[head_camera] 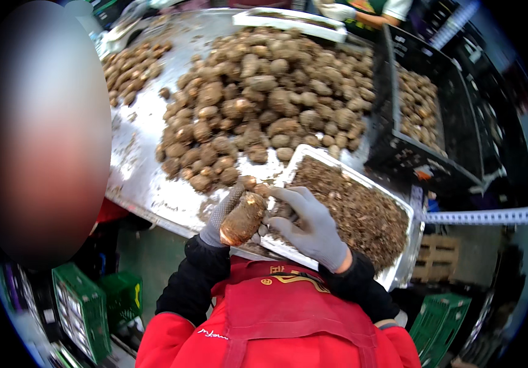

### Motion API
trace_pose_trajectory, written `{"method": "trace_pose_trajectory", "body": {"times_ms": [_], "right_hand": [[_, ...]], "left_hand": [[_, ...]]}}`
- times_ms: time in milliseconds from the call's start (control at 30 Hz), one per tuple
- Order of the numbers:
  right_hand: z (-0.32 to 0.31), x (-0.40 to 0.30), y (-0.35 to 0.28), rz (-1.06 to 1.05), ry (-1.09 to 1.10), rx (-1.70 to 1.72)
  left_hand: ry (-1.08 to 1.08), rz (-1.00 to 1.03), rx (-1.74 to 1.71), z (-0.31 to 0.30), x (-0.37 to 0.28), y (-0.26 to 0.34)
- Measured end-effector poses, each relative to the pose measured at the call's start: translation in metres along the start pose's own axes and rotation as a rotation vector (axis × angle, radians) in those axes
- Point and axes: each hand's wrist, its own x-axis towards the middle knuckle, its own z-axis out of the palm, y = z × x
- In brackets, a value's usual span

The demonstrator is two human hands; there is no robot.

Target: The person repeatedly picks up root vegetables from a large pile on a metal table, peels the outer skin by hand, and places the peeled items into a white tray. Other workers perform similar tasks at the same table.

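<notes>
A large brown taro corm [244, 221] with a pale, cut-looking lower end lies in my left hand [218, 218], which wears a grey dotted glove. Small cormels [249, 182] show at its upper end; whether they are attached I cannot tell. My right hand [313, 230], also gloved in grey, is beside the corm with thumb and fingers apart. Its index fingertip reaches the small cormels. Beneath and right of that hand is a white foam box [351, 169] filled with brown root and skin debris [360, 211]. Beyond my hands rises a big heap of taro [273, 92].
A black crate [386, 158] with taro inside stands at the right. A smaller taro pile [135, 73] lies far left on the metal table [144, 184]. Another white foam box [287, 27] and a co-worker's gloved hand [340, 11] are across. Green crates [82, 313] stand below left.
</notes>
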Motion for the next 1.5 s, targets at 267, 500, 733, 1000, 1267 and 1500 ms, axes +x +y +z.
{"method": "trace_pose_trajectory", "body": {"times_ms": [267,500,733,1000,1267,1500], "right_hand": [[-0.035,-0.036,0.026,0.019,0.244,0.104],[-0.045,-0.053,0.040,0.012,0.350,0.244],[-0.048,-0.050,0.040,0.118,0.311,0.164],[-0.032,-0.041,0.041,0.005,0.414,-0.003],[-0.036,-0.028,0.028,-0.007,0.404,-0.061],[-0.025,-0.031,0.046,0.068,0.442,-0.423]], "left_hand": [[0.095,-0.250,0.165,0.045,0.050,-0.038],[-0.110,-0.244,0.379,0.050,0.051,-0.035],[0.055,0.008,0.944,0.082,0.044,-0.035],[0.200,0.174,1.324,0.087,0.044,-0.036],[0.246,0.241,1.474,0.085,0.039,-0.032],[0.057,0.230,1.502,0.075,0.032,-0.025]]}}
